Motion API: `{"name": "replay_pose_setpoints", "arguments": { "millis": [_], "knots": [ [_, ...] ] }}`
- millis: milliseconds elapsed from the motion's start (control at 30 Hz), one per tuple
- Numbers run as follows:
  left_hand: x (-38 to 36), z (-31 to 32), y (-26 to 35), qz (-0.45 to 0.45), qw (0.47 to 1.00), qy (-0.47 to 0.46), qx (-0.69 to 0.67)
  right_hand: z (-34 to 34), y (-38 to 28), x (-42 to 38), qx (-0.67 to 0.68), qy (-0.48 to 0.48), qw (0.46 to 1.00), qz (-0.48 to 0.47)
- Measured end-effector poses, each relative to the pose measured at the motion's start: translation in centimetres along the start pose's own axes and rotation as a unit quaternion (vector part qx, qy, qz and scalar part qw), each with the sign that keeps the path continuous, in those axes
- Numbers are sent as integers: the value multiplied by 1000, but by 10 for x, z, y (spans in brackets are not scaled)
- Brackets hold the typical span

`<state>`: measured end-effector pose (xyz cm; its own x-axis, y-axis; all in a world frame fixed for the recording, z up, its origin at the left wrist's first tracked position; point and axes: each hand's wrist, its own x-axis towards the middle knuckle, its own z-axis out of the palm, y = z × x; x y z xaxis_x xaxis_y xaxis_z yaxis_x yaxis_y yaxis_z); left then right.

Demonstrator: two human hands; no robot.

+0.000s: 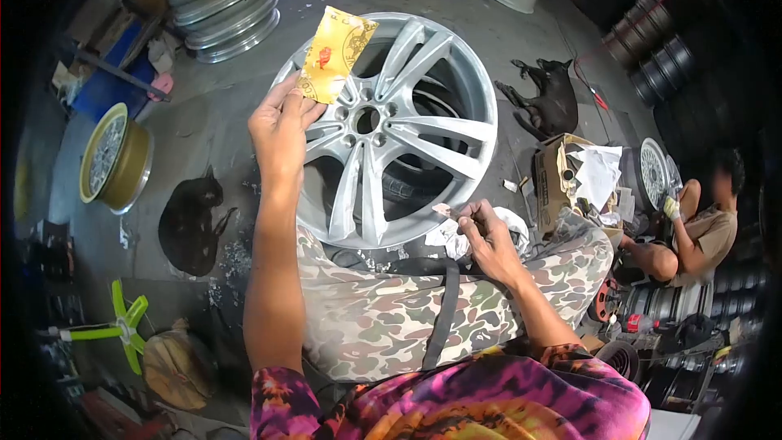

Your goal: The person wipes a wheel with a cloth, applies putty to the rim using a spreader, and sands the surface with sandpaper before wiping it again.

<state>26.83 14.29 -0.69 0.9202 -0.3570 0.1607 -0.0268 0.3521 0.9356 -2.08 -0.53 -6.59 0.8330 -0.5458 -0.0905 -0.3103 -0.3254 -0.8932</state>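
Note:
A silver alloy wheel (366, 187) with paired spokes lies tilted in front of me, its face towards me. My left hand (283, 122) pinches a yellow printed card (336, 53) by its lower edge, over the wheel's upper left part. A red dab of paste (324, 58) sits on the card. At the wheel's lower right edge, my right hand (491, 246) is closed on a small spatula with a pinkish smear on its tip (444, 209); most of it is hidden by the fingers. Camouflage cloth (391, 310) covers my lap beneath the wheel.
Two black dogs lie on the floor, one left (191, 224) and one right (554, 98). A cardboard box (554, 175) with papers stands to the right, near a seated person (705, 232). Stacked rims (224, 8), a gold rim (114, 159) and a green fan-shaped piece (124, 326) surround me.

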Motion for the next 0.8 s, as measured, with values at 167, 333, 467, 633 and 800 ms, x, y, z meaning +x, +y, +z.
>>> {"name": "replay_pose_setpoints", "arguments": {
  "millis": [167,333,467,633,800],
  "knots": [
    [-5,33,-14,-56,995,-82,-14,-17,23,-12,34,40,999,10],
    [-37,87,-20,-135,966,-220,20,-53,12,-18,41,117,992,-12],
    [-66,140,-19,-152,945,-288,8,-96,4,-20,-7,254,957,-140],
    [-101,196,-15,-146,935,-321,25,-141,-9,-29,-96,361,895,-246],
    [-130,246,-17,-123,926,-355,-31,-167,-1,-44,-91,377,902,-190]
  ]
}}
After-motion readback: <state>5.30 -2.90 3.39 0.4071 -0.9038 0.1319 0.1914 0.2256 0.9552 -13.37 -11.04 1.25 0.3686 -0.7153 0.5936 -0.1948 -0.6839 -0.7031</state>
